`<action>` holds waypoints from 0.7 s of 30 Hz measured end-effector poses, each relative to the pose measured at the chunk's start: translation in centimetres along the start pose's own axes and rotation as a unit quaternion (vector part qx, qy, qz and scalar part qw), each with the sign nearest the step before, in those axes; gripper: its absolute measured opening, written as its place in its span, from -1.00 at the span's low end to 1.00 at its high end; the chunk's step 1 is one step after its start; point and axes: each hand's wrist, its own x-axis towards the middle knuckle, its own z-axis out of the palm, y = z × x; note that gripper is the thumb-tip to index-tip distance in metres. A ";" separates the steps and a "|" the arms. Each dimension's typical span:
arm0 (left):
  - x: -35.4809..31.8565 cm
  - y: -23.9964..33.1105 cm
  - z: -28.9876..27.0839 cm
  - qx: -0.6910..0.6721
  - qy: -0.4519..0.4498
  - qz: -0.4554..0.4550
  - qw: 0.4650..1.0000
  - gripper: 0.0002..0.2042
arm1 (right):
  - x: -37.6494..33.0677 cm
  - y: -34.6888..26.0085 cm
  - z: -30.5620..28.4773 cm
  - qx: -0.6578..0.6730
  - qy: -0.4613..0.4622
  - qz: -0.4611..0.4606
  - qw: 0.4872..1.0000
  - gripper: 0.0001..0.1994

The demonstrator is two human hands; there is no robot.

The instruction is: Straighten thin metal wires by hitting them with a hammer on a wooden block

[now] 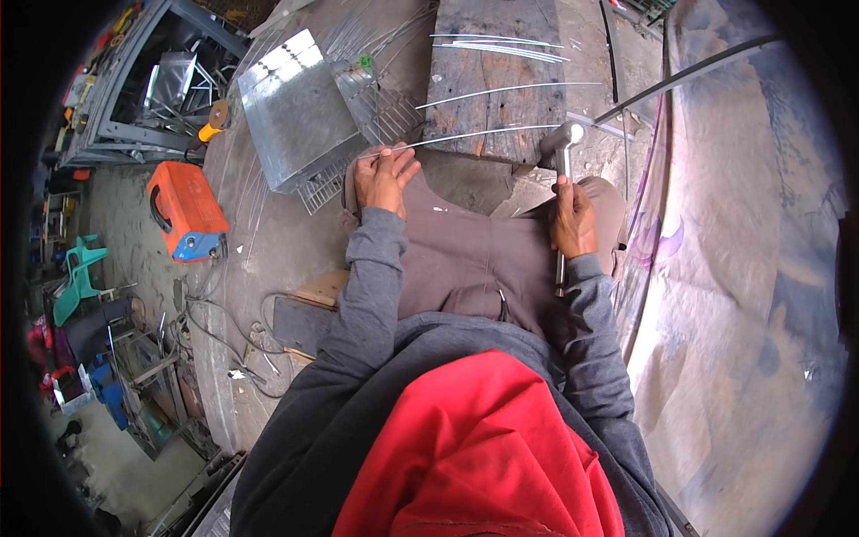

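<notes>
My left hand (383, 186) pinches the near-left end of a thin metal rod (474, 136), fingers partly spread. The rod lies across the near end of a dark, worn wooden plank (497, 106), its right end by the hammer head. My right hand (574, 224) is wrapped around the handle of a metal hammer (563, 152), which points away from me, its head at the plank's near right corner. Whether the head touches the rod I cannot tell. Farther up the plank lie another slightly curved rod (510, 89) and a bunch of several thin rods (501, 47).
Left of the plank stand a sheet-metal box (300, 112) and a wire grid (380, 103). Beyond them are an angle grinder (211, 125), an orange machine (188, 210) with cables and a metal rack (148, 130). A long bar (689, 76) and a large sheet (725, 268) lie at right.
</notes>
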 end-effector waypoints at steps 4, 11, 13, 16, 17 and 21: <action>0.0 0.1 -0.3 -0.011 -0.018 0.004 1.000 -0.81 | 1.1 -0.2 0.4 -0.010 0.050 -0.076 0.996 -0.47; -0.3 0.4 -0.1 -0.006 -0.026 -0.001 1.000 -0.82 | 1.8 -1.8 1.2 -0.047 0.071 -0.119 0.989 -0.48; -0.4 0.6 0.0 -0.005 -0.029 -0.003 1.000 -0.83 | 2.5 -1.3 1.8 -0.126 0.026 -0.118 0.985 -0.48; -0.4 0.7 -0.4 -0.011 -0.024 -0.010 1.000 -0.84 | 1.7 -3.2 1.1 -0.066 0.000 -0.067 0.996 -0.48; -0.5 0.8 -0.6 -0.015 -0.026 -0.010 0.999 -0.84 | 1.3 -3.6 1.2 -0.053 0.003 -0.071 0.996 -0.46; -0.3 0.9 -0.1 -0.035 -0.040 -0.021 0.998 -0.85 | 2.5 -0.8 1.8 -0.062 0.015 -0.099 0.993 -0.47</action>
